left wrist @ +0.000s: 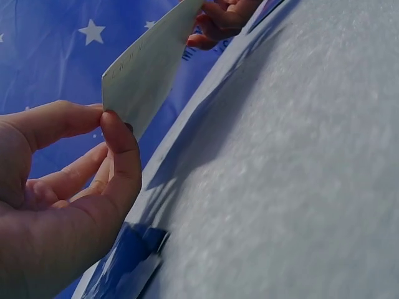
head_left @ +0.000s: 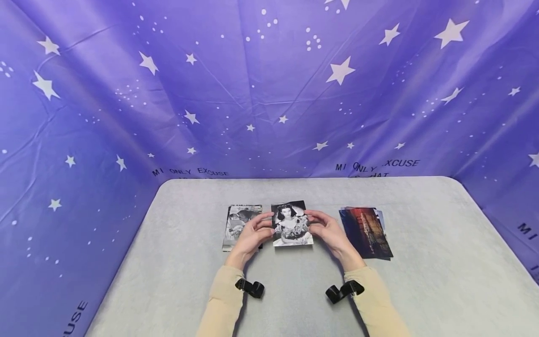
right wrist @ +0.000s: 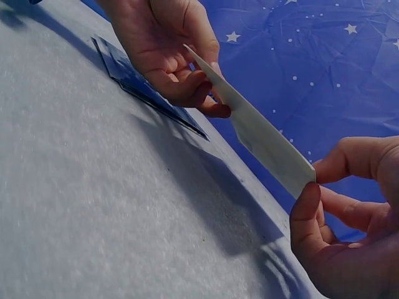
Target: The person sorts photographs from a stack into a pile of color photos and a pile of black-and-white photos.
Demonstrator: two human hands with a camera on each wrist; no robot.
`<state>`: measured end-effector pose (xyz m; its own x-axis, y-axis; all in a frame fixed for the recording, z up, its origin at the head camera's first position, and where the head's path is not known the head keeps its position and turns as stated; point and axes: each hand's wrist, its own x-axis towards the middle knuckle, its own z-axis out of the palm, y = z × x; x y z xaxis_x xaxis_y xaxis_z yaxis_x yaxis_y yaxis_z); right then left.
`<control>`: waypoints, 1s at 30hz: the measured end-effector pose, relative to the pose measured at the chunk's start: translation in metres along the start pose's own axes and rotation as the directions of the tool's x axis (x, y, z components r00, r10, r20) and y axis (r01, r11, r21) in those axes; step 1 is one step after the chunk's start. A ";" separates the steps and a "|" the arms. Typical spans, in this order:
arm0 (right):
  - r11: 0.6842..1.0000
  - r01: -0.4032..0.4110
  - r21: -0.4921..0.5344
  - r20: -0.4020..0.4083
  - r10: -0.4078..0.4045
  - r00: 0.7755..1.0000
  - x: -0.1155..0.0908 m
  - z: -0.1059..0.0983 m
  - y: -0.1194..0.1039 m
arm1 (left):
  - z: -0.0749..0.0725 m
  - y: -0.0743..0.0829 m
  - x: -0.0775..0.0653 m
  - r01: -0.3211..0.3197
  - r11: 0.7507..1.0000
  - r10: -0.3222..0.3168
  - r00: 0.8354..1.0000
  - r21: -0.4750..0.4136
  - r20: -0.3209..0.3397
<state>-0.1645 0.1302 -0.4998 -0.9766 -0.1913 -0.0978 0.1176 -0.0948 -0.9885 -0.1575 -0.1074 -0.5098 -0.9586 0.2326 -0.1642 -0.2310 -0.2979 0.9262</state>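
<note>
Between both hands, a black-and-white photo (head_left: 290, 225) of a dark-haired person in a light dress faces up in the head view. My left hand (head_left: 251, 238) pinches its left edge between thumb and fingers. On the opposite edge, my right hand (head_left: 332, 235) pinches it the same way. The wrist views show the pale back of the photo (left wrist: 146, 71), held above the table with its shadow below. A dark edge behind its top in the head view hints at more than one print.
A pile of black-and-white photos (head_left: 236, 227) lies left of centre, partly behind the left hand. Right of the right hand lies a fanned pile of dark colour photos (head_left: 368, 234). The grey table (head_left: 438, 290) ends at a purple star-patterned curtain (head_left: 290, 154).
</note>
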 end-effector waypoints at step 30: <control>0.998 -0.015 -0.057 0.082 0.020 0.996 0.013 0.056 0.005 | -0.058 0.016 -0.021 -0.040 0.978 0.042 0.999 0.207 -0.005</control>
<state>-0.1662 0.0723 -0.4997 -0.9562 -0.2722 -0.1074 0.1216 -0.0358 -0.9919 -0.1505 -0.1704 -0.5109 -0.9682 0.2155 -0.1271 -0.1533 -0.1092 0.9821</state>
